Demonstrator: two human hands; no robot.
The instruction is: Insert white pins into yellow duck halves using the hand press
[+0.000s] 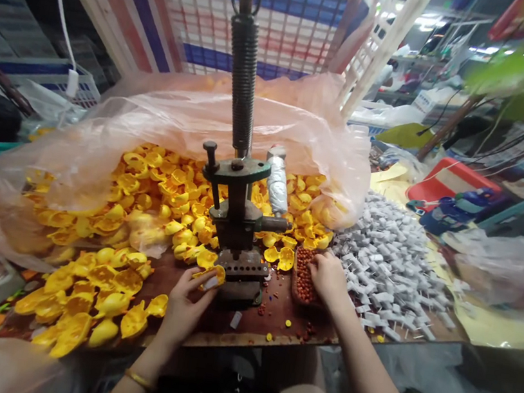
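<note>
Between its fingers my left hand [189, 300] holds a yellow plastic shell [218, 273] with a small light-grey block [209, 283] in it. That hand is just left of the base of a hand press [242, 220]. Reaching into a shallow tray [297, 273] of small reddish-brown pieces [302, 281], my right hand [329, 276] has its fingertips among them. The fingers are bent together, and whatever they pinch is hidden. A loose grey block [235, 320] lies on the table near the press.
Many yellow shells [160, 189] spill from a clear plastic bag [166, 111] behind the press, and more lie at the left. A heap of grey blocks with pins [383, 266] covers the right side. Small yellow discs [287, 324] sit near the table's front edge [251, 343].
</note>
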